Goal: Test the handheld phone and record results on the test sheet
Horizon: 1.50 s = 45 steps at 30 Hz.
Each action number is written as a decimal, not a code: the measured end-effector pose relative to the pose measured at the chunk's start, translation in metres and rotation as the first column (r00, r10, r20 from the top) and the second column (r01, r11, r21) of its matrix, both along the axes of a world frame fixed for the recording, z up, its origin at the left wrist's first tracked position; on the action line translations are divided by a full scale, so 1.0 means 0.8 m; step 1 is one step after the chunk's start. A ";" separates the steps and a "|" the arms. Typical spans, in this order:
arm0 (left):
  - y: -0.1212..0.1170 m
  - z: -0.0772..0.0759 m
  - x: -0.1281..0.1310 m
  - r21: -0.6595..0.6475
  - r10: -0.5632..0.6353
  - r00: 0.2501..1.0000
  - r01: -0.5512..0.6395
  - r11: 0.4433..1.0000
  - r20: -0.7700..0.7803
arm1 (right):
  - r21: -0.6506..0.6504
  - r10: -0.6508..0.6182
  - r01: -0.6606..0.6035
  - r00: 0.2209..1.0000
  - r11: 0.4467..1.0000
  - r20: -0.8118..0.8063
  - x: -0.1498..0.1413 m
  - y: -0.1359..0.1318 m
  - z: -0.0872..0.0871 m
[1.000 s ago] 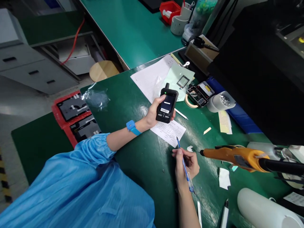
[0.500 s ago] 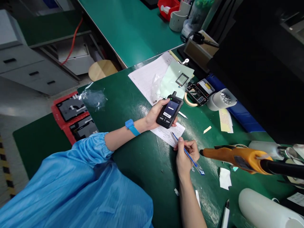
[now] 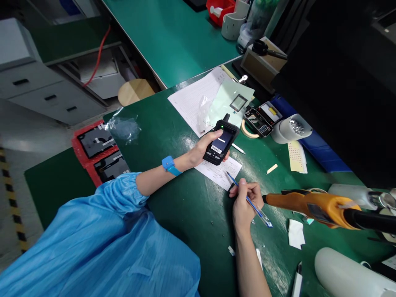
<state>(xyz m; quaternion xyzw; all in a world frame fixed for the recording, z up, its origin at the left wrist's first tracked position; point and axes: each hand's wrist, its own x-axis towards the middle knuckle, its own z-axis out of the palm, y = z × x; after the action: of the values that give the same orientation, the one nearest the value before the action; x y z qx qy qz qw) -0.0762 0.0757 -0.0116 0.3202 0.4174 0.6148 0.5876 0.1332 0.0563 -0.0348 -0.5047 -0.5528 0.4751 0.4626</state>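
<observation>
The left hand (image 3: 199,153) grips the phone (image 3: 220,142) above the slip (image 3: 221,172), thumb on its screen, while the right hand (image 3: 248,203) pinches the pen (image 3: 246,199), its tip over the slip, perhaps touching it.

Beyond the left grip (image 3: 198,155), a pale green sheet (image 3: 223,97) is lying partly over a white printed sheet (image 3: 189,101), and a small framed screen (image 3: 238,103) is resting on the green one. Right of that grip, a tape ring (image 3: 247,133) is lying beside a white container (image 3: 280,133) that is holding small metal pieces. Crumpled clear plastic (image 3: 125,128) is lying to its left. Right of the right grip (image 3: 246,202), an orange tool (image 3: 309,205) is extending sideways, and a torn white scrap (image 3: 296,234) is lying below.
</observation>
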 end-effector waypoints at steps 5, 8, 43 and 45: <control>-0.007 -0.008 0.002 0.036 0.102 0.991 -0.100 0.994 -0.089 | 0.002 -0.034 0.034 0.999 0.999 -0.036 -0.001 0.000 0.003; -0.010 -0.011 0.004 0.036 0.163 0.982 -0.160 0.986 -0.093 | 0.009 -0.031 0.031 0.999 0.999 -0.030 0.000 -0.002 0.002; 0.013 -0.026 0.019 -0.040 0.076 0.985 -0.071 0.997 0.154 | 0.107 0.115 -0.138 0.974 0.985 0.193 0.006 -0.006 -0.011; 0.013 -0.026 0.020 -0.029 0.078 0.986 -0.075 0.997 0.145 | 0.111 0.133 -0.154 0.975 0.982 0.179 0.007 -0.006 -0.012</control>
<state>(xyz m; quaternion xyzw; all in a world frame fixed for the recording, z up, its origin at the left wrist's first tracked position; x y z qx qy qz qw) -0.0604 0.0863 -0.0322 0.2514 0.3924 0.6537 0.5963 0.1387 0.0516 -0.0445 -0.4725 -0.6539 0.4269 0.4084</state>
